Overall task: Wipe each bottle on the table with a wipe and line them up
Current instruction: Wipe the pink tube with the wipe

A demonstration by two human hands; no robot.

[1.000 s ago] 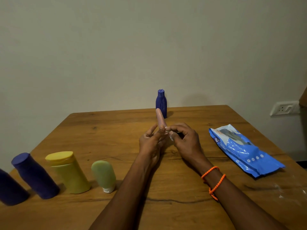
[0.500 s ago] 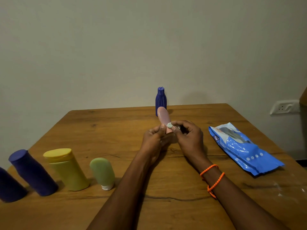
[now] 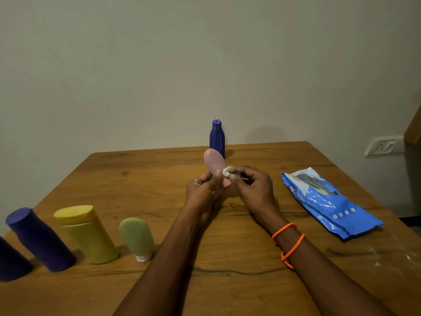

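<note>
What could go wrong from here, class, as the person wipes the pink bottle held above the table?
1. The left hand grips only the lower end of the pink bottle; rubbing may make it slip.
2. The wipe, balled small in the right hand, may miss parts of the bottle.
3. The ribbed blue bottle near the far table edge could be knocked off.

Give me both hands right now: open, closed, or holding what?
Left hand: closed, holding the pink bottle upright above the table.
Right hand: closed, pinching a small wadded wipe against the pink bottle.
</note>
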